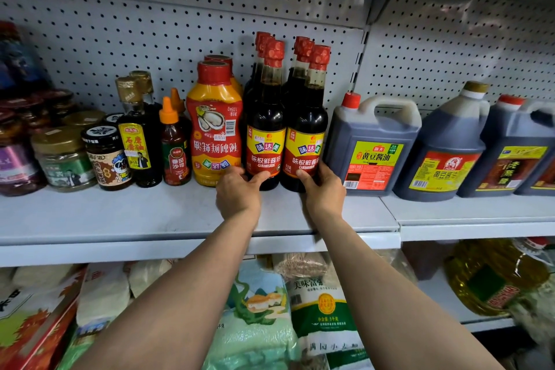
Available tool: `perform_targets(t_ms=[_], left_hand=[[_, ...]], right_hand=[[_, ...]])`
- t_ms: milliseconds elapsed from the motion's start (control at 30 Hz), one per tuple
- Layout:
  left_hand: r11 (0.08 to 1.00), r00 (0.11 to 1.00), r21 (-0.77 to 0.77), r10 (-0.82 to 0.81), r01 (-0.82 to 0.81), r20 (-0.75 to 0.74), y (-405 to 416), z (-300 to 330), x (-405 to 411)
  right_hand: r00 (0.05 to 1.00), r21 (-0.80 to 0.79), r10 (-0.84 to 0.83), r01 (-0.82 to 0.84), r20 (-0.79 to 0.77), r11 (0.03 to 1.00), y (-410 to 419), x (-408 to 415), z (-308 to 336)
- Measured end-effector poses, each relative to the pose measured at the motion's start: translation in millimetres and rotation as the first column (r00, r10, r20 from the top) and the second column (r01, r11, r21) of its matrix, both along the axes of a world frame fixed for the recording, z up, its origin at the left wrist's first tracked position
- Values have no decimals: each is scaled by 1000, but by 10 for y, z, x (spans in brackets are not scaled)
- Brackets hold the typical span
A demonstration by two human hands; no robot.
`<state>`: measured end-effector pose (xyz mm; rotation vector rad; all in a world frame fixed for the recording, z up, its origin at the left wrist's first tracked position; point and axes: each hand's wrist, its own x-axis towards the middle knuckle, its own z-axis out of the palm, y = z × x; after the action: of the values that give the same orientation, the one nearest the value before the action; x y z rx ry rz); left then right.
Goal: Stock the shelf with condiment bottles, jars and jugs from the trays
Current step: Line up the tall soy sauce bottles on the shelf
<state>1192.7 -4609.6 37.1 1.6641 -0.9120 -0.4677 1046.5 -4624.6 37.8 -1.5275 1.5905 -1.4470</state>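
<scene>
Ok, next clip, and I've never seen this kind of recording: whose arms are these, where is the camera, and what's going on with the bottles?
There is no machine here. A person wears a wide-angle camera on the head, so this single picture looks forward and down along both bare arms.

They stand at a shop shelf with a pegboard back. On it, from the left: jars, small sauce bottles, a yellow and red squeeze bottle, two rows of dark soy sauce bottles, then big jugs with handles.

The left hand grips the base of the left front soy bottle. The right hand grips the base of the right front soy bottle. Both bottles stand upright on the shelf, so the person seems to be setting them in place or straightening them.

Below is another shelf with bags of rice and an oil jug.
</scene>
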Motion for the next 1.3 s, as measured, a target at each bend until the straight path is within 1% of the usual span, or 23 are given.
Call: perform_targets(t_ms=[433,800,933,1033,1133,1300], left_hand=[[1000,1000,20,7,-7,0,23,38,-16],[999,1000,38,-14,13,23,6,-66,-16],[996,998,57,-68,68,-5,100,32,5],[992,994,82,-97,101,-44,254,150,42],[990,996,107,-84,87,-29,490,231,8],[993,998,99,-56,57,-18,956,352,-282]], right_hand=[[1000,48,7,-7,8,999,-30,22,3],[996,34,-20,23,-86,999,38,32,-5],[996,113,15,-6,-84,994,132,37,92],[987,162,44,-19,-152,987,274,-43,187],[967,162,72,-32,-246,986,460,-217,245],[895,170,171,-108,-412,979,850,-671,374]])
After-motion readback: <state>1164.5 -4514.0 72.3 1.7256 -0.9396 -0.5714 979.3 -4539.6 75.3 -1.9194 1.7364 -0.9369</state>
